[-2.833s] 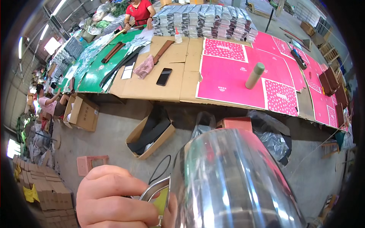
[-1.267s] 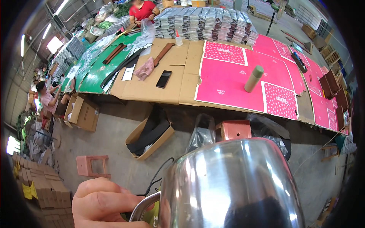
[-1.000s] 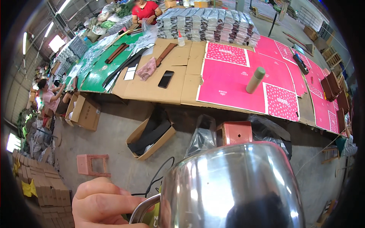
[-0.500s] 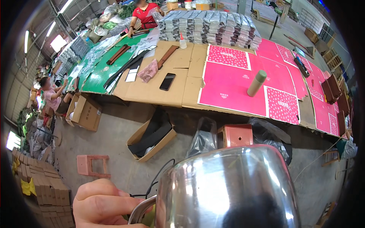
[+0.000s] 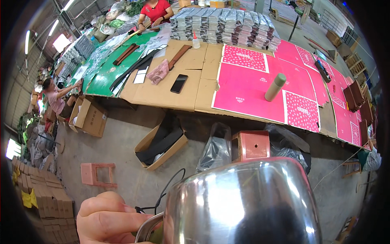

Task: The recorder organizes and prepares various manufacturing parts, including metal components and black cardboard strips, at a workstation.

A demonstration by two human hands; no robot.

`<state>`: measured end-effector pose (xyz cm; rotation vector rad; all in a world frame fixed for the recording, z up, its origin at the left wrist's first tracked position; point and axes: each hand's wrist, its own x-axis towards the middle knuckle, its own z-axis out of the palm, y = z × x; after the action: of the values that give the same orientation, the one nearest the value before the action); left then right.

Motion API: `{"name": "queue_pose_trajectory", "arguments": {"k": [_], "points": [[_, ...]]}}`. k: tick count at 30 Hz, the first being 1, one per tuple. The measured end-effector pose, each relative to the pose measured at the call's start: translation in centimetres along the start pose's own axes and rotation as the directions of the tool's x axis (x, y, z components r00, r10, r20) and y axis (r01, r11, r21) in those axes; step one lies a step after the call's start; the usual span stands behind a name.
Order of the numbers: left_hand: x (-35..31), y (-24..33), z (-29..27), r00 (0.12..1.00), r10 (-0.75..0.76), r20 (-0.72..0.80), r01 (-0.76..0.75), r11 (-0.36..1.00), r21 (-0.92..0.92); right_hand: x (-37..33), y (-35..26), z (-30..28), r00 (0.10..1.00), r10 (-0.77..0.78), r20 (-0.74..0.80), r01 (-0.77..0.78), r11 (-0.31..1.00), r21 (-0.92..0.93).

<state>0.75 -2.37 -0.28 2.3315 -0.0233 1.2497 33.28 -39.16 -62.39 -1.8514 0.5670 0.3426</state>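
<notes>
My left hand (image 5: 107,219) is at the bottom left, its fingers wrapped round the handle of a shiny stainless steel mug (image 5: 235,203). The mug is raised close in front of me and fills the lower middle of the view. Its mouth and contents do not show. A thin black cord (image 5: 164,193) hangs just behind my hand and the mug. Of my right hand nothing can be seen.
Beyond the mug stands a long table with brown cardboard (image 5: 162,95), a phone (image 5: 178,83), a flask (image 5: 275,87), pink printed sheets (image 5: 248,85) and stacked packets (image 5: 219,26). Stools (image 5: 252,144) and an open box (image 5: 160,150) stand before it. Two people work at the far left.
My left hand and the mug have shifted very slightly, with the grip unchanged. The person in red has lowered a hand to the table; the seated person's arms reach further toward the table edge.
</notes>
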Motion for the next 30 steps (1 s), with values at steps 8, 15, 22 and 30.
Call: {"name": "queue_pose_trajectory", "arguments": {"k": [8, 15, 22, 30], "points": [[1.3, 1.3, -1.2, 0.977, -0.201, 0.068, 0.188, 0.968, 0.164, 0.3, -0.5, 0.5, 0.999, -0.033, 0.004, 0.033, 0.999, -0.027], [0.6, 2.1, -0.9, 0.968, -0.252, -0.003, 0.249, 0.953, 0.173, 0.8, -1.7, 1.9, 1.000, -0.014, -0.012, 0.013, 0.997, -0.070], [0.2, 2.1, -1.0, 0.955, -0.286, -0.075, 0.295, 0.940, 0.173, 0.2, -2.8, 2.9, 1.000, -0.007, 0.003, 0.007, 1.000, -0.029], [0.2, -1.9, -1.4, 0.975, 0.221, -0.037, -0.218, 0.974, 0.067, 0.7, -1.7, 1.9, 1.000, 0.012, -0.028, -0.011, 1.000, 0.018]]}}
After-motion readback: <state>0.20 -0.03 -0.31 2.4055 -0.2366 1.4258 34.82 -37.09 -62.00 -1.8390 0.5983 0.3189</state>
